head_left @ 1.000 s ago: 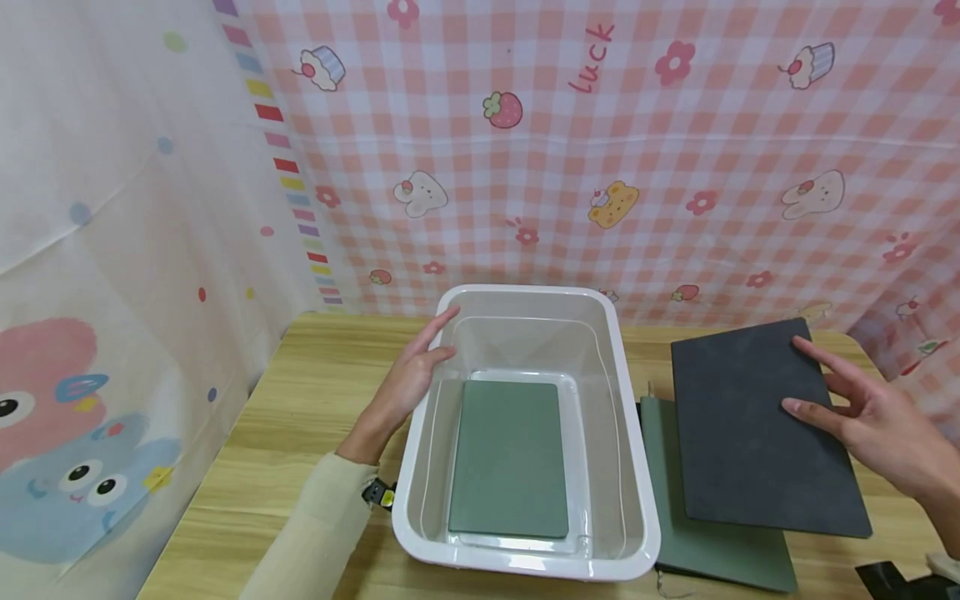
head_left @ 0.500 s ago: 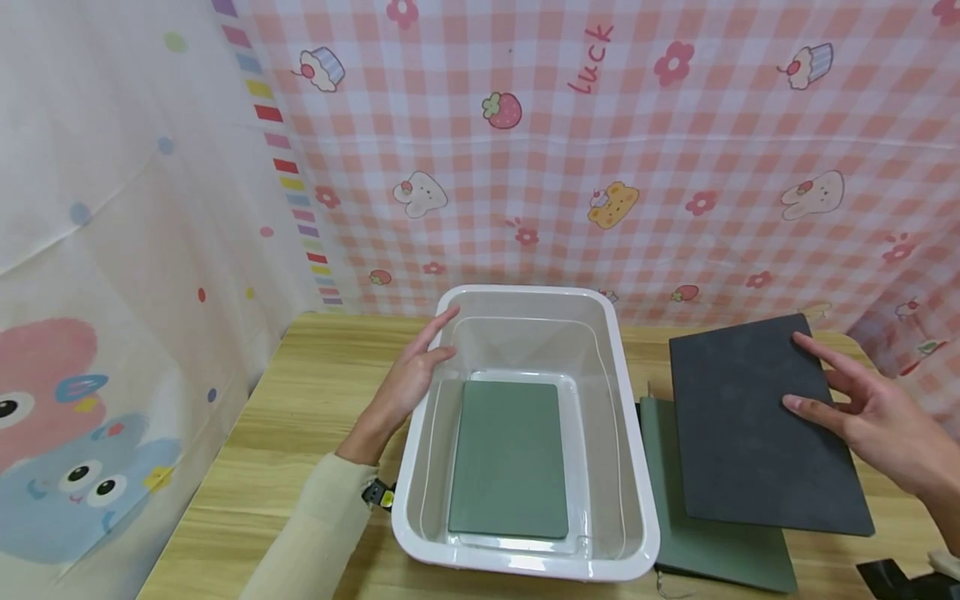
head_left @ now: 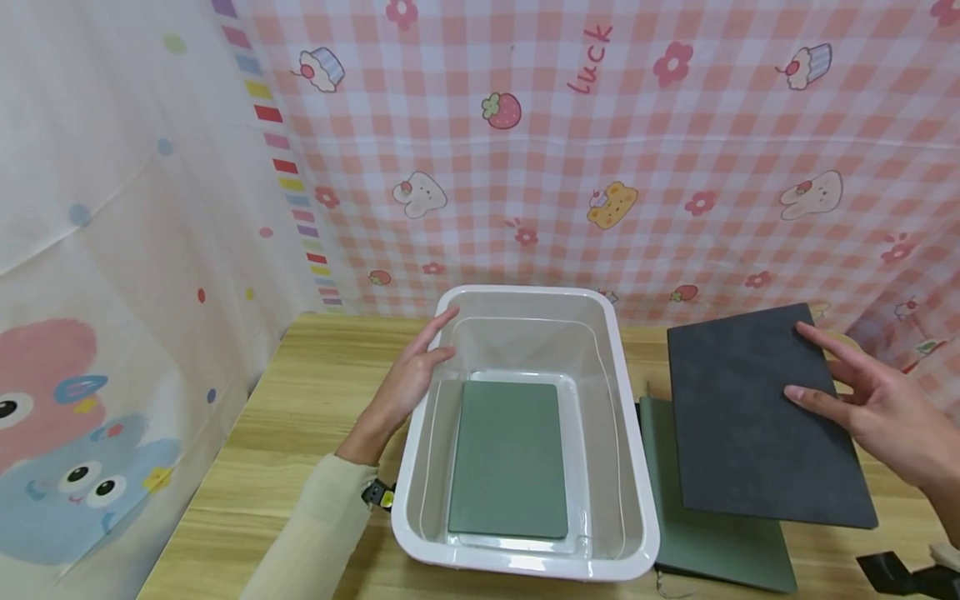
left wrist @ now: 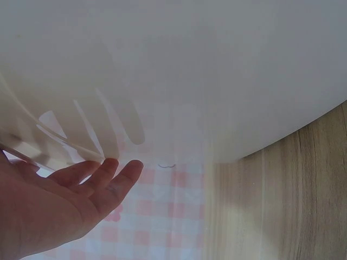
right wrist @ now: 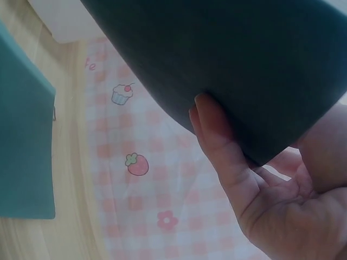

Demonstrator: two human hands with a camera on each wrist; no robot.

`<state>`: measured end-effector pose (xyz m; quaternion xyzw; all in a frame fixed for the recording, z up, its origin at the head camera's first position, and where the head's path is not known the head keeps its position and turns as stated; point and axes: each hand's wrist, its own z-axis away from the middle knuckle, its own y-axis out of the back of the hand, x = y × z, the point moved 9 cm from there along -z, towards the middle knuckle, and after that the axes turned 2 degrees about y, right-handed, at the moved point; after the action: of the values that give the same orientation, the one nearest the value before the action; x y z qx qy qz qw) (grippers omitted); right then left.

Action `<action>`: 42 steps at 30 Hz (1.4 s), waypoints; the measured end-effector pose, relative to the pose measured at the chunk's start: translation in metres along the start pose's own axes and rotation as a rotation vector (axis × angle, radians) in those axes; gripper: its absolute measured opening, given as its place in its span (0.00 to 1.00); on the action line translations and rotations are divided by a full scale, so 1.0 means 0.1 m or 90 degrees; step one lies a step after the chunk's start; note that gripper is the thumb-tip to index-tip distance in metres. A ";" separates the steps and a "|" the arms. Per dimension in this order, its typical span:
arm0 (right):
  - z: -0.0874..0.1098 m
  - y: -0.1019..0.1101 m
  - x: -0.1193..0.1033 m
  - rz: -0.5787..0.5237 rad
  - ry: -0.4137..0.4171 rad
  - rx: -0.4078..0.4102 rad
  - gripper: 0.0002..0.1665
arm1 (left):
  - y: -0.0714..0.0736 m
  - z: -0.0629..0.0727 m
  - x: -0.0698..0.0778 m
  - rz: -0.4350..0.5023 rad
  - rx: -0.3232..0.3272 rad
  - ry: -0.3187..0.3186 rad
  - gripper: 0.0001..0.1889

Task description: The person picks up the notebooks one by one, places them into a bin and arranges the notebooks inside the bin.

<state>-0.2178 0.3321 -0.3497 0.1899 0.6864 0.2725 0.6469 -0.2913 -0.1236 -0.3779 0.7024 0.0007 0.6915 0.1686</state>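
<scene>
My right hand pinches a dark grey notebook by its right edge, thumb on the upper face and other fingers behind. The notebook is held tilted above a green notebook, partly covering it. In the right wrist view, the thumb of my right hand lies against the dark cover. My left hand rests on the left rim of a white plastic bin, fingers extended. In the left wrist view, the fingertips touch the bin's outer wall.
Another green notebook lies flat on the bin's floor. Bin and notebooks stand on a wooden table. Behind hangs a pink checked curtain, with a white patterned curtain on the left. A ribbon end trails from the lower green notebook.
The dark grey notebook has risen slightly in my right hand. My left hand, the bin and both green notebooks stay where they were.
</scene>
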 end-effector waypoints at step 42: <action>-0.08 0.23 -0.24 -0.110 0.091 0.062 0.46 | 0.02 -0.01 0.00 -0.015 0.010 -0.011 0.29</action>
<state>-0.2262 0.3345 -0.3162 0.1410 0.7571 0.1948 0.6074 -0.2926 -0.1253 -0.3779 0.7098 0.0127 0.6832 0.1710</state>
